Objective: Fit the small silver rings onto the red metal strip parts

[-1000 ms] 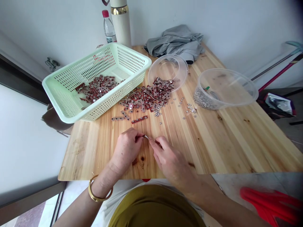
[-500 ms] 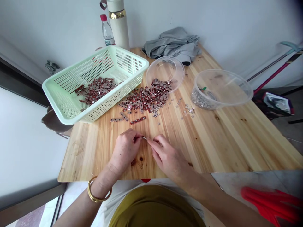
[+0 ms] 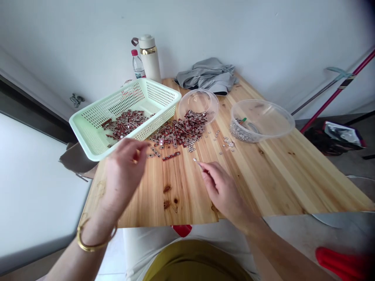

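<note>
My right hand (image 3: 221, 185) grips a slim metal tool (image 3: 200, 165) between thumb and fingers. A small bright silver piece shows at the tool's tip, above the tabletop. Raised in front of the green basket (image 3: 96, 155), my left hand (image 3: 124, 171) is blurred, its thumb and fingers curled together; anything in them cannot be made out. Beyond the hands lies a heap of dark red strips (image 3: 183, 128) with round metal studs. One red strip (image 3: 171, 156) lies apart, face up. Small silver discs (image 3: 191, 148) are scattered at the heap's right side.
More strips (image 3: 127, 124) lie inside the basket. A round plastic lid (image 3: 215, 103) is beside the heap; a clear tub (image 3: 265, 132) of silver discs stands to its right. At the back are a bottle (image 3: 138, 66), a thermos (image 3: 150, 64) and grey cloth (image 3: 206, 76).
My hands have parted. The left hand has moved up and left toward the basket; the right has shifted slightly right and forward with the tool. The view has tilted upward.
</note>
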Motion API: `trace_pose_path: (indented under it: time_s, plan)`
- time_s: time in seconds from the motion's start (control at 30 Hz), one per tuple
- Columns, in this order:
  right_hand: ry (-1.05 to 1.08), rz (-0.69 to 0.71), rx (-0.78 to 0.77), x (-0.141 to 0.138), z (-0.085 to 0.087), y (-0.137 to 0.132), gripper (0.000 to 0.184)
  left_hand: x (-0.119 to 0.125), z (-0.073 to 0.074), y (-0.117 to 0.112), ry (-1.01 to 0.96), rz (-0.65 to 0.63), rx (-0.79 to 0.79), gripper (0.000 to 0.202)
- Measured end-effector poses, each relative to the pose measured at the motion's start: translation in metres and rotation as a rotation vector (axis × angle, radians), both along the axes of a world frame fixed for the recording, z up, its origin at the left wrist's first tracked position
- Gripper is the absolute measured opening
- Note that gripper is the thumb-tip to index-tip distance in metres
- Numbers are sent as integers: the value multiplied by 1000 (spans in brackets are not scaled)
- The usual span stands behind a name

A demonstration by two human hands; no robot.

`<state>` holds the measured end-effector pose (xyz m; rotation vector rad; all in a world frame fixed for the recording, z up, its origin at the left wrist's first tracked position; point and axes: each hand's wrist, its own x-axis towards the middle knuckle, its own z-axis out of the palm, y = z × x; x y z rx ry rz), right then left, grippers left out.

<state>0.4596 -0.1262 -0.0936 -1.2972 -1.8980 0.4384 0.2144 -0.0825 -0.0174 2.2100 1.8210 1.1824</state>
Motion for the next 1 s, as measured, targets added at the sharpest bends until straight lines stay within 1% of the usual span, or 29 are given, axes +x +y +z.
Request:
trace_pose_path:
  time_s: [0.03, 0.07, 0.1, 0.13, 0.17, 0.2, 0.27, 0.3, 0.37, 0.4, 0.47, 0.53, 0.67, 0.77, 0.83, 0.93, 1.0]
  plan:
    - [-8, -41, 0, 5, 1, 6, 24, -9, 12, 8, 52, 83, 80, 21]
    - [-25, -73, -6, 10, 2, 13, 21, -15, 20, 15, 107, 141, 143, 26]
    - [-53, -98, -18, 13, 2, 20, 19, -18, 25, 21, 129, 149, 164, 29]
    - [-87, -109, -42, 16, 2, 27, 18, -17, 25, 26, 136, 132, 159, 31]
    - [-117, -106, -76, 18, 2, 34, 16, -12, 21, 28, 131, 93, 137, 31]
    - [-146, -93, -119, 18, 1, 41, 13, -5, 13, 29, 126, 21, 68, 30]
    - [-186, -46, -184, 18, 0, 52, 8, 15, -8, 27, 146, -91, -107, 21]
    - [-199, -22, -197, 17, -1, 57, 7, 25, -18, 25, 192, -121, -198, 19]
    - [-217, 14, -191, 15, -4, 63, 7, 40, -35, 21, 298, -102, -337, 18]
    - [-228, 30, -186, 14, -5, 65, 8, 45, -41, 21, 348, -88, -391, 18]
    - [-258, 49, -187, 14, -6, 68, 8, 49, -47, 22, 408, -83, -463, 17]
    - [-293, 62, -197, 13, -4, 69, 9, 48, -51, 25, 400, -112, -496, 14]
    - [-350, 63, -201, 10, 1, 67, 11, 42, -57, 29, 264, -169, -503, 7]
    - [-343, 66, -186, 6, 4, 62, 11, 42, -59, 25, 79, -187, -497, 18]
    - [-290, 67, -163, 5, 3, 58, 11, 43, -59, 20, -136, -196, -544, 18]
    - [-237, 79, -123, 7, -2, 54, 12, 44, -61, 14, -538, -156, -728, 7]
    - [-240, 105, -111, 10, -5, 52, 12, 44, -63, 9, -705, -116, -825, 9]
